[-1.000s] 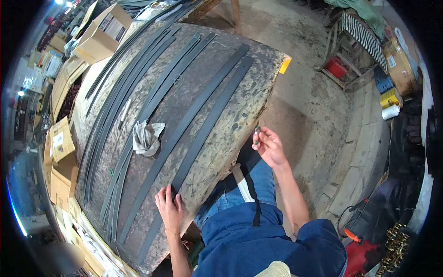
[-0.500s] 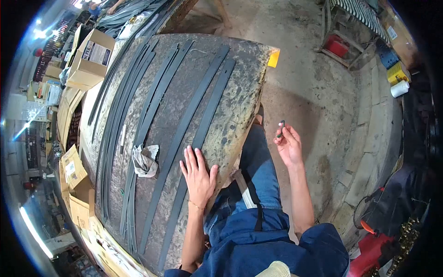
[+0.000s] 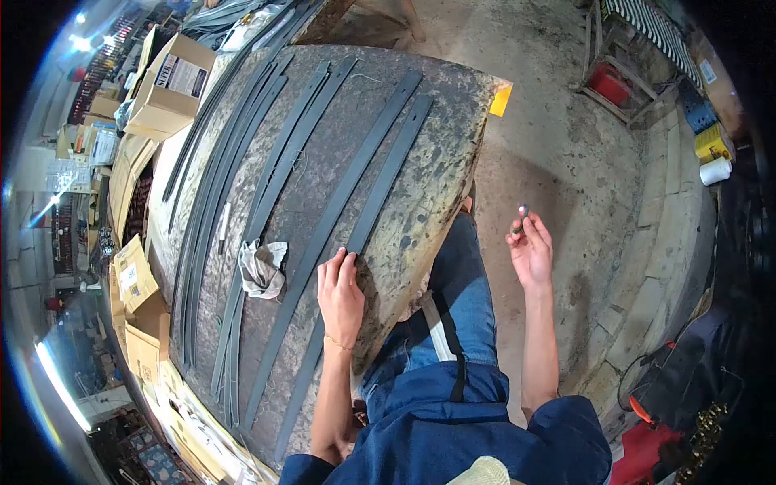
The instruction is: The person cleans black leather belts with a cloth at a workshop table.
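A long flat dark-grey strip (image 3: 394,162) lies nearest the edge of the mottled worktable (image 3: 440,153). My left hand (image 3: 341,301) is on this strip, fingers bent and closed at its edge, the thumb side hidden. Alongside it runs another long dark strip (image 3: 349,187). Off the table's right side, over the floor, my right hand (image 3: 533,252) pinches a small dark object (image 3: 523,212) with a bright tip; its kind is too small to make out. A crumpled grey cloth (image 3: 263,269) rests left of my left hand.
More dark strips (image 3: 222,166) lie lengthwise on the table, with a thin pale stick (image 3: 224,222) among them. Open cardboard boxes (image 3: 166,93) line the far left side. A yellow tag (image 3: 501,99) sticks out at the far corner. A wooden stand (image 3: 626,81) is at upper right.
My left hand has gone from lying flat with spread fingers to bent fingers closed at the strip. My right hand still pinches the small object, a little further right in view. The view has shifted slightly.
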Tool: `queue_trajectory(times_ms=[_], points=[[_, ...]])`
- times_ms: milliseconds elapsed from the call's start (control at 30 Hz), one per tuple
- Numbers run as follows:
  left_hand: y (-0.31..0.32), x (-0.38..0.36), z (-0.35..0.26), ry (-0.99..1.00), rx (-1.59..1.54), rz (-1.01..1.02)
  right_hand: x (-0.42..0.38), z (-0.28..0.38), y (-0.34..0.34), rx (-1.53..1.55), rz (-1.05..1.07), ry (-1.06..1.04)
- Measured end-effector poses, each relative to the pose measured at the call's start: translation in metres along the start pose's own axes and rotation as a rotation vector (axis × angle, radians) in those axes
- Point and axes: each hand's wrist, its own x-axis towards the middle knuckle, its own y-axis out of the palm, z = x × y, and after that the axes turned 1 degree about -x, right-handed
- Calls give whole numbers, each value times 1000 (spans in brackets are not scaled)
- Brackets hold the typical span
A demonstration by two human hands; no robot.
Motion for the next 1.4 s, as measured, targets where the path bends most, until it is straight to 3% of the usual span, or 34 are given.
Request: queue_trajectory(times_ms=[67, 167, 267, 300, 367, 400, 500, 833, 967, 1033, 1067, 1200, 1300, 1367, 1400], points=[[-15, 6, 0, -14, -8, 73, 1, -1, 1, 5, 17, -14], [-23, 7, 5, -160, -278, 92, -1, -3, 1, 14, 12, -8], [-17, 3, 7, -271, -293, 134, -4, -5, 2, 17, 5, -8], [-14, 1, 7, -274, -294, 133, -5, -6, 3, 14, -7, -2], [-8, 1, 2, -92, 42, 57, -5, -7, 3, 9, -19, 3], [-8, 0, -4, -118, 133, 86, -6, -7, 3, 8, -20, 7], [4, -5, -2, -120, 93, 12, -5, -5, 2, 4, 1, 9], [1, -27, -4, -93, 106, 56, 0, 2, 7, -75, -15, -71], [-23, -90, 12, -251, 61, -13, 12, 22, 8, -145, 43, -131], [-41, -136, 35, -384, 41, -70, 25, 33, 23, -186, -40, -155], [-51, -158, 46, -444, 118, -99, 33, 37, 29, -200, -18, -125], [-94, -258, 119, -696, 323, -179, 90, 34, 78, -415, 229, -331], [-126, -316, 160, -849, 479, -190, 143, 8, 129, -841, 192, -552], [-140, -354, 184, -882, 402, -240, 206, -7, 128, -1002, 240, -659], [-147, -365, 187, -898, 371, -250, 206, -16, 146, -1197, 154, -740]])
